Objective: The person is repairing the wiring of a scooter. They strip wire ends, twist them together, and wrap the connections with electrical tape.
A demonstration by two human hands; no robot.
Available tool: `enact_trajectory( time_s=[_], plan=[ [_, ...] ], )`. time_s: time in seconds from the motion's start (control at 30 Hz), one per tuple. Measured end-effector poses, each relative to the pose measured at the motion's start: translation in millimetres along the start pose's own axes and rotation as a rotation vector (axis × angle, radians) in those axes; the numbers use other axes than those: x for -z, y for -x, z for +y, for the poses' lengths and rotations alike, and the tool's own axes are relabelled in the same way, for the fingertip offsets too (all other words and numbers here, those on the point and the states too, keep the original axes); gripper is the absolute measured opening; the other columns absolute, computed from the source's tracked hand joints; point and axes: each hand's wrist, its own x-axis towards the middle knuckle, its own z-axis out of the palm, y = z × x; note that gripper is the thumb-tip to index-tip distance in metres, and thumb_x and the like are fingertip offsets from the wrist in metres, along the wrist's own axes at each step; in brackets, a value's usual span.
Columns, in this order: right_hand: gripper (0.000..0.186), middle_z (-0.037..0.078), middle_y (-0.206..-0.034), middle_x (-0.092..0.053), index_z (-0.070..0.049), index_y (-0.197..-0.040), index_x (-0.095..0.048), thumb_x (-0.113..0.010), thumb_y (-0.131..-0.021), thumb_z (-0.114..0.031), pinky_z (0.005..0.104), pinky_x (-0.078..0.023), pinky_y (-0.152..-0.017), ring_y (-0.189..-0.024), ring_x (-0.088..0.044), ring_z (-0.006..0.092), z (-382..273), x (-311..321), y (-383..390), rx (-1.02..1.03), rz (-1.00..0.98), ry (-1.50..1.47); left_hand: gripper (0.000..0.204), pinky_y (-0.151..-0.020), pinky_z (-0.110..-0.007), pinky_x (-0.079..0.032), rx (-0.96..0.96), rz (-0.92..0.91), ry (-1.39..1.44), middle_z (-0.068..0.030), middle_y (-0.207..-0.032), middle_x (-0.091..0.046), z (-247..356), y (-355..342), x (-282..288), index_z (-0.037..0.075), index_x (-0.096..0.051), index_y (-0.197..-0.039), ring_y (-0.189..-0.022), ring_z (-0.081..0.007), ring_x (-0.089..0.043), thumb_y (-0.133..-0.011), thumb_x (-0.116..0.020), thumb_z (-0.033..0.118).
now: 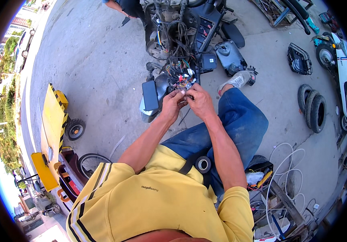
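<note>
My left hand (172,105) and my right hand (198,101) meet at the lower end of a tangled wiring bundle (183,76) on a partly dismantled scooter (169,32). Both have fingertips pinched on thin wires; the exact piece between them is too small to make out. Coloured leads and white and red connectors show just above my fingers. A dark phone-like slab (150,95) rests on the scooter's front left, and a black box (209,60) sits right of the wires. A roll of dark tape (203,164) lies at my lap.
Another person's arm (117,8) shows at the top. A yellow cart (50,125) stands left, with a bicycle wheel nearby. Rightward lie a wire basket (299,59), tyres (318,113), white hose (290,169) and a tool bag (258,177). A white scooter (342,80) stands at the right edge.
</note>
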Motion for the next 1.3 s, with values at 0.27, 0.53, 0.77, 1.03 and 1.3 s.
enact_trajectory(
  time_s=[0.27,0.53,0.77,1.03,1.3],
  plan=[
    [0.013,0.01,-0.102,-0.067,-0.011,-0.1,-0.079,-0.073,-0.089,-0.011,0.0454,-0.055,-0.082,-0.094,-0.07,0.0345,0,3,1,-0.052,-0.052,-0.058,0.019,-0.087,-0.034,-0.054,0.016,0.076,-0.054,-0.0018,-0.108,-0.068,1,-4,1,0.006,-0.066,-0.121,-0.098,-0.0131,-0.064,-0.107,-0.063,0.019],
    [0.014,0.009,-0.107,-0.066,-0.014,-0.102,-0.079,-0.072,-0.09,-0.011,0.0474,-0.056,-0.083,-0.099,-0.07,0.0351,7,-7,-9,-0.054,0.013,0.039,0.014,-0.078,-0.027,-0.055,-0.103,0.115,-0.227,-0.0011,-0.099,-0.069,-10,-7,9,0.004,-0.067,-0.117,-0.088,-0.0103,-0.064,-0.106,-0.063,0.012],
    [0.016,0.006,-0.111,-0.067,-0.013,-0.106,-0.074,-0.072,-0.091,-0.01,0.0464,-0.056,-0.08,-0.098,-0.07,0.0348,12,-12,-11,0.041,-0.021,0.145,0.011,-0.075,-0.027,-0.055,-0.197,0.082,-0.203,-0.0014,-0.1,-0.069,-13,-7,16,0.003,-0.066,-0.115,-0.085,-0.01,-0.064,-0.106,-0.061,0.007],
    [0.011,0.007,-0.114,-0.066,-0.011,-0.103,-0.07,-0.066,-0.093,-0.013,0.0496,-0.055,-0.079,-0.098,-0.07,0.0371,4,-5,-11,0.042,-0.07,0.154,0.008,-0.073,-0.027,-0.056,-0.279,0.116,-0.267,-0.0029,-0.099,-0.07,-15,-11,13,0.002,-0.066,-0.111,-0.084,-0.0105,-0.065,-0.106,-0.06,0.004],
    [0.011,0.008,-0.11,-0.065,-0.01,-0.102,-0.07,-0.065,-0.093,-0.013,0.0487,-0.055,-0.079,-0.097,-0.07,0.0368,7,-7,-11,0.043,-0.062,0.154,0.011,-0.068,-0.027,-0.056,-0.214,0.23,-0.074,-0.0046,-0.096,-0.071,-12,-14,4,-0.001,-0.066,-0.108,-0.079,-0.0114,-0.065,-0.1,-0.07,0.005]
  ],
)
